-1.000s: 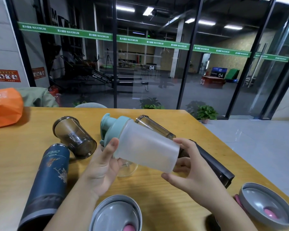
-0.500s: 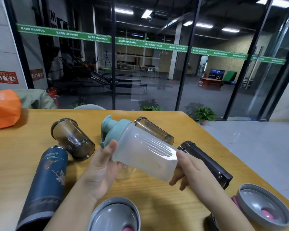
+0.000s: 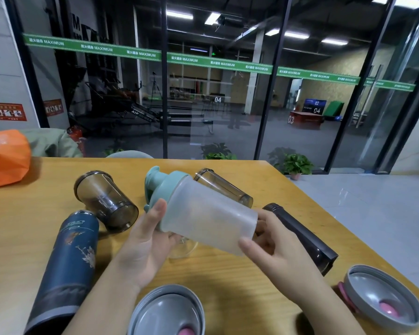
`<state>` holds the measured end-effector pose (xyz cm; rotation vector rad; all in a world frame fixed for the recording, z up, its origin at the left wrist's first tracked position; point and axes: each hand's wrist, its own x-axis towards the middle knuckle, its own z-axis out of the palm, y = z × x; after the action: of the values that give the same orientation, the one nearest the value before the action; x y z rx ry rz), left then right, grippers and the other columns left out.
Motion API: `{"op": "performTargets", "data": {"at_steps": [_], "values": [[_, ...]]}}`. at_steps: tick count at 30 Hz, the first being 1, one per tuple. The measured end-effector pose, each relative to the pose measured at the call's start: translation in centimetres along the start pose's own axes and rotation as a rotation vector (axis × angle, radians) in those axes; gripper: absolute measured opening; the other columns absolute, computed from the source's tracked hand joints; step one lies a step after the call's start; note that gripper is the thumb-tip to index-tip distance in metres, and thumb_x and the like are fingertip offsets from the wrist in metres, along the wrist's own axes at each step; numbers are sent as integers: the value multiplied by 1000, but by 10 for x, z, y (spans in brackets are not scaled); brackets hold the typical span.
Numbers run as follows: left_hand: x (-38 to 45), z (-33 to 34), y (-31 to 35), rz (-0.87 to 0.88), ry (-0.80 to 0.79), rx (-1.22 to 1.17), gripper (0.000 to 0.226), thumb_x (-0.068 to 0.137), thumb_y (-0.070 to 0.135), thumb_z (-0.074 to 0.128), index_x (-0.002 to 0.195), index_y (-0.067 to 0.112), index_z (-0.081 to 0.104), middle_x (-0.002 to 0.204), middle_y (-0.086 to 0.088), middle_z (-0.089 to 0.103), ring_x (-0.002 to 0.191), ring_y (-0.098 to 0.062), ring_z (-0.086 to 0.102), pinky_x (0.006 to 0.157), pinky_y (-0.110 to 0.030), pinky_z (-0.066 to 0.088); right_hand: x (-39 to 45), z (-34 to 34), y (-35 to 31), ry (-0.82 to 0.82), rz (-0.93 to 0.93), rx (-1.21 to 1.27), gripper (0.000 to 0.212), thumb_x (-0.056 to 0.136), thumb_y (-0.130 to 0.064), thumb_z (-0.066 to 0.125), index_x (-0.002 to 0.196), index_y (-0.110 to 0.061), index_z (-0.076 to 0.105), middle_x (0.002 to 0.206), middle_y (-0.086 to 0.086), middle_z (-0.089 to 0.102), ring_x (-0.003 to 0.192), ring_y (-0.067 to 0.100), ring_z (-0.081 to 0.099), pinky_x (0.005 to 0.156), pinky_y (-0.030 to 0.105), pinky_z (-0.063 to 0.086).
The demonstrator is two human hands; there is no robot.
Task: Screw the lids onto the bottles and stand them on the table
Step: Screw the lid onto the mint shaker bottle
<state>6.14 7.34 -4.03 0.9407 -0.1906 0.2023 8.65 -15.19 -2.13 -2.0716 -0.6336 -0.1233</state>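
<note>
Holding a frosted bottle (image 3: 208,213) tilted above the counter (image 3: 228,274), both grips grasp it: the left hand (image 3: 143,240) curls round its neck just under the teal lid (image 3: 162,187), the right hand (image 3: 273,247) cups its base. Left of the left grip lie a smoky cup (image 3: 107,201) and a blue flask (image 3: 68,267); just behind the right grip, a black bottle (image 3: 302,235).

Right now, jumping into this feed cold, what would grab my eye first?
The frosted shaker bottle with its teal lid on, held tilted above the middle of the wooden table: the left hand grips the lid end, the right hand the base. Next, the bottles lying around it, a dark blue flask on the left and a black bottle on the right. Two grey lids lie upturned at the near edge.
</note>
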Motion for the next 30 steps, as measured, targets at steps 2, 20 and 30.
{"op": "performTargets", "data": {"at_steps": [2, 20, 30], "values": [[-1, 2, 1, 7, -30, 15, 75, 49, 50, 89, 116, 21, 69, 123, -11, 65, 115, -27, 60, 100, -50, 44, 1, 1, -2, 4, 70, 69, 57, 64, -75, 38, 97, -34, 59, 76, -21, 67, 60, 1, 59, 62, 25, 46], [-2, 3, 3, 12, -36, 11, 77, 50, 48, 89, 119, 21, 67, 122, -11, 65, 111, -26, 62, 96, -51, 45, -1, 4, -1, -39, -97, -25, 68, 63, -61, 72, 117, -61, 31, 116, -30, 51, 104, -1, 57, 82, 22, 52], [-3, 4, 2, 4, -86, 9, 80, 51, 46, 89, 122, 19, 65, 127, -13, 62, 118, -28, 58, 100, -50, 44, 3, 10, -9, 11, 123, 228, 64, 58, -75, 35, 97, -30, 59, 61, -19, 60, 51, 5, 55, 53, 16, 45]]}}
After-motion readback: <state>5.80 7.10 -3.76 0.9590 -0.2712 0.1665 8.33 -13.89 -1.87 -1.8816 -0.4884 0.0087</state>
